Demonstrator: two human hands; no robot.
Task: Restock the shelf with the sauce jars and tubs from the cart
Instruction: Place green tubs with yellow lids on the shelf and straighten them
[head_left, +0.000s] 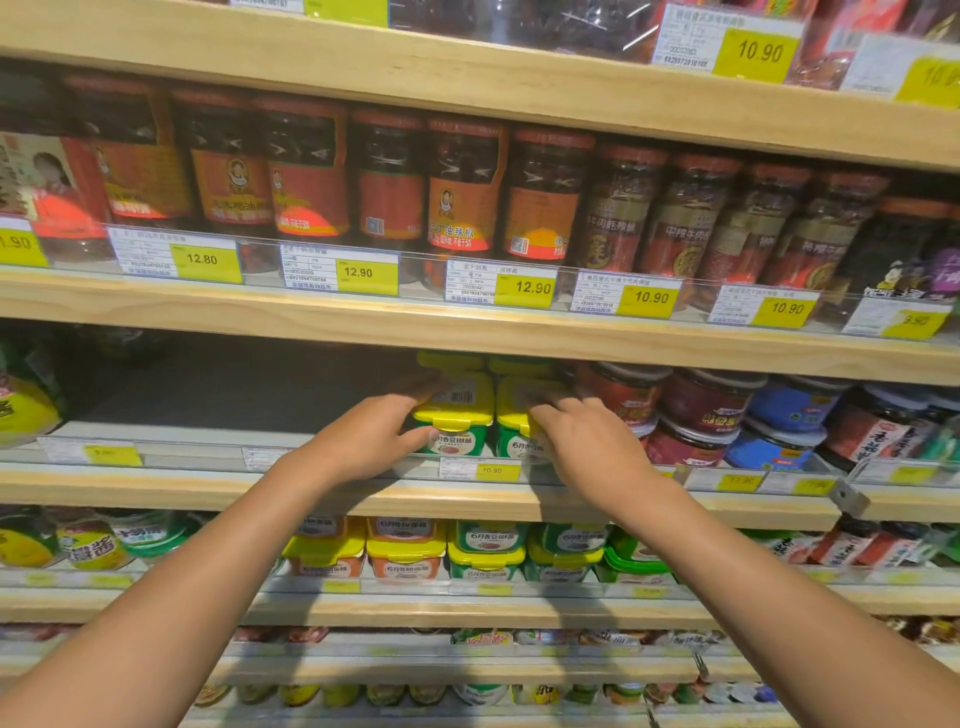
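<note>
Both bare forearms are reaching up and forward from the bottom of the view toward the middle shelf (467, 499). The left hand (371, 439) is wrapping the left side of a green tub with a yellow lid (457, 423), thumb pressing on its front label and fingers curling over the lid, so this grip is closing on that tub. The right hand (587, 441) is lying over the neighbouring green tub (511, 436), fingers bent across its lid and front, clamping on it. The two tubs are standing side by side at the front edge of the shelf, just behind a yellow price tag (497, 471), with more yellow-lidded tubs stacked behind them. To their left the shelf is lying bare and dark; to their right, red jars (696, 410) and blue tubs (789, 415) are sitting in stacked rows. One shelf up, tall jars of chili sauce (467, 192) are lining the board behind a clear rail of price tags.
</note>
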